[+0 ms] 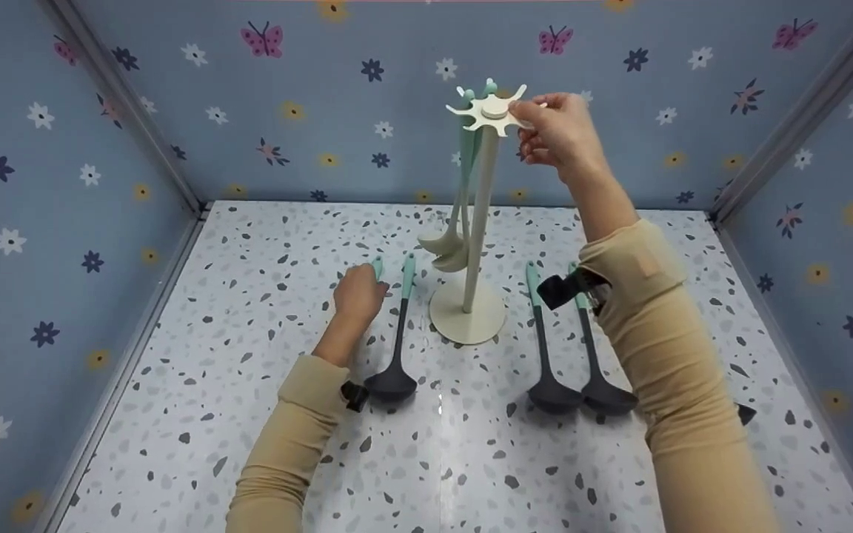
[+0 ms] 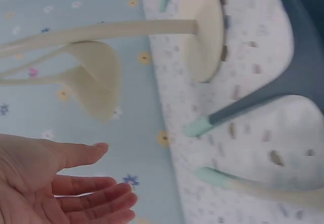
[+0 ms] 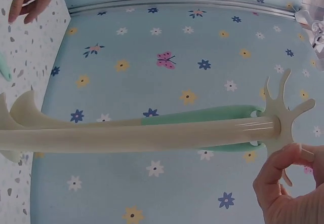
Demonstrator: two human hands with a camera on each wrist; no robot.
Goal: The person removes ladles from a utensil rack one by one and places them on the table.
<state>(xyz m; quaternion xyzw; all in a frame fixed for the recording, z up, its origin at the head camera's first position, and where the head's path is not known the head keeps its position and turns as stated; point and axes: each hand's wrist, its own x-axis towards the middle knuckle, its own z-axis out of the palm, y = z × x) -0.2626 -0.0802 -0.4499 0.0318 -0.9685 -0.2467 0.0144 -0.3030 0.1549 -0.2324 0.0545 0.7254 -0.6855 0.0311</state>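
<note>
My right hand (image 1: 563, 133) pinches one hook arm of the cream utensil stand (image 1: 480, 222) at its top, between thumb and fingers. From the stand's far-left hooks hang two cream ladles (image 3: 91, 124) with mint-green handles. The left hand (image 2: 76, 183) is left of the stand, palm showing and fingers relaxed, with nothing in it. In the head view it is low over the table, overlapping a mint-green handle end (image 1: 377, 265). Just right of it lies a dark ladle (image 1: 391, 385) with a mint-green handle (image 1: 408, 274).
Two more dark ladles (image 1: 554, 396) lie right of the stand's round base (image 1: 469, 326). Part of another dark utensil (image 1: 746, 414) shows past the right sleeve. A cream utensil (image 2: 283, 193) lies near the left hand. Blue patterned walls (image 1: 308, 104) enclose the speckled table (image 1: 249, 244).
</note>
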